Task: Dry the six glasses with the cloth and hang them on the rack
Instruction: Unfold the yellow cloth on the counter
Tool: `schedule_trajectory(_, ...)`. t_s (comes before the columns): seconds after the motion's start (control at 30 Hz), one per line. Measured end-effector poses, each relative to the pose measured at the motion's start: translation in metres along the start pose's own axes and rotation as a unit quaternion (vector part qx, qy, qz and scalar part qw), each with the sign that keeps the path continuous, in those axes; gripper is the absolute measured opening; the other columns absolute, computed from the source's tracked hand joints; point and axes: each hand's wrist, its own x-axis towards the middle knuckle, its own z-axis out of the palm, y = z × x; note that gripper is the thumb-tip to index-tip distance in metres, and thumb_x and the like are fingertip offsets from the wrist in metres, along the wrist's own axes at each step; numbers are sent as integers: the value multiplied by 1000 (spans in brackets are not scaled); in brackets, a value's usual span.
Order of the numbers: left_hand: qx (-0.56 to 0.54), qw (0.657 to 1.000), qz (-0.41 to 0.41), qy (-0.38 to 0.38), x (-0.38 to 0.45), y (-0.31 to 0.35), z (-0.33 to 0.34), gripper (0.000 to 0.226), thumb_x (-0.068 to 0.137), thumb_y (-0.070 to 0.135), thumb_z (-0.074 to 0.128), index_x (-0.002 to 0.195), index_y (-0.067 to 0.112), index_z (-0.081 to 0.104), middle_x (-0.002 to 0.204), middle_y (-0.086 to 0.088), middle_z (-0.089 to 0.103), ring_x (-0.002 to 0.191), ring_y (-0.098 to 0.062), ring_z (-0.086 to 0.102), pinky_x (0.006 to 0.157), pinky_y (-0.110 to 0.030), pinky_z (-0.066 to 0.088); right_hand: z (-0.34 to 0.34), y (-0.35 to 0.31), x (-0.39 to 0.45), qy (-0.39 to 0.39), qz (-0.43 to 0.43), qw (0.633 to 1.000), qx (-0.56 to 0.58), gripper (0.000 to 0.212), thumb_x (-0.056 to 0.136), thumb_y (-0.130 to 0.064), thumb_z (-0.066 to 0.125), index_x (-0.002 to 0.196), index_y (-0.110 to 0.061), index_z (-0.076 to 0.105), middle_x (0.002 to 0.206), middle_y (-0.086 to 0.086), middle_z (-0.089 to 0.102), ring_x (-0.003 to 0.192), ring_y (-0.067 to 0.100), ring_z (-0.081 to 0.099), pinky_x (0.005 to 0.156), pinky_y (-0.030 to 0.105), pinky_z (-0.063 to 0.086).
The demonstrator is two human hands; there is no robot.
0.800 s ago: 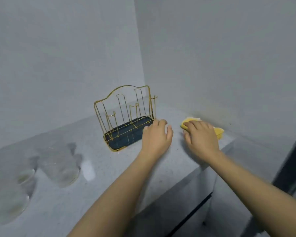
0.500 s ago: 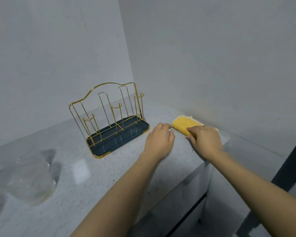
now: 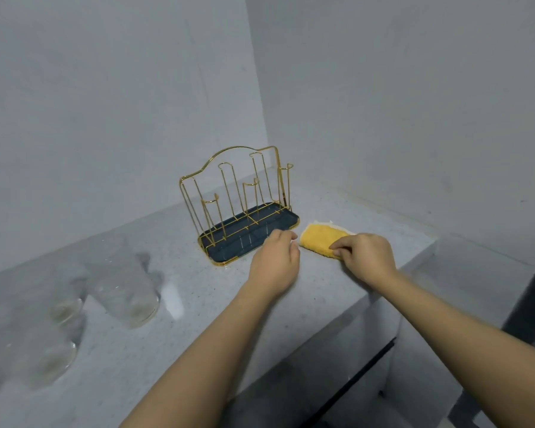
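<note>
From the head view, the right hand (image 3: 365, 257) has slid back to the near end of the yellow cloth (image 3: 320, 240), fingers curled and pinching its edge, where a moment ago it lay flat over the cloth. The left hand (image 3: 275, 264) rests loosely curled on the bench (image 3: 198, 304) just beside the rack (image 3: 238, 208), holding nothing. The rack's pegs are all bare. The glasses (image 3: 124, 291) stand blurred at the near left, well apart from both hands. I'd say the cloth is about to be lifted; drying hasn't started.
</note>
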Motion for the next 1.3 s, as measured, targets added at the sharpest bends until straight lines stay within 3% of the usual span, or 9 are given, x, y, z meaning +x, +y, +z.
schedule_trajectory(0.37,32,998,-55,30,-114,-96,-86,35,104,20,39,132,10,57,133,-7,58,123,-24,51,99,-31,39,38,-159,-60,-119,-140,981,69,17,86,-32,61,98,-32,73,101,-6,73,99,16,62,81,22,40)
schedule_trajectory(0.57,35,994,-104,27,-161,-136,-119,33,102,15,42,128,8,61,132,-8,59,123,-24,52,99,-29,39,61,-223,-84,-170,-220,956,92,18,86,-29,60,98,-32,73,101,-5,73,95,18,61,80,21,39)
schedule_trajectory(0.73,33,989,-145,-7,-173,-144,-128,29,99,15,49,117,-3,65,123,-18,60,115,-32,53,95,-35,43,59,-226,-79,-214,-198,942,165,15,85,-30,63,95,-31,74,101,-9,72,93,10,60,84,25,45)
schedule_trajectory(0.83,-17,982,-186,21,-173,-144,-128,35,95,19,60,127,4,63,130,-13,60,119,-29,56,98,-30,42,59,-220,-75,-143,-150,971,120,30,88,-38,57,117,-30,62,122,-8,62,114,17,47,97,33,37)
schedule_trajectory(0.9,-66,973,-218,48,-173,-144,-128,45,90,20,68,132,8,59,127,-9,62,115,-24,58,94,-26,43,61,-217,-72,-149,-89,982,80,41,89,-40,55,127,-25,54,129,-1,55,120,23,43,99,35,34)
schedule_trajectory(1.03,-172,946,-263,79,-178,-143,-130,59,80,15,79,134,12,55,88,6,52,80,-9,52,62,-9,41,55,-218,-70,-149,-58,976,148,23,85,-30,63,106,-22,68,109,0,62,108,20,52,87,31,41)
schedule_trajectory(1.17,-282,922,-255,77,-184,-146,-141,54,81,12,78,131,15,58,76,5,46,71,-5,51,65,-11,43,33,-226,-71,-178,-69,939,285,8,84,-23,66,91,-24,68,90,-14,60,91,9,53,69,21,39)
schedule_trajectory(1.3,-294,933,-203,40,-192,-140,-158,18,82,21,78,97,22,69,79,6,55,74,-6,53,68,-14,43,12,-230,-70,-256,-106,905,321,5,83,-27,67,82,-32,67,93,-12,65,92,9,57,72,23,42)
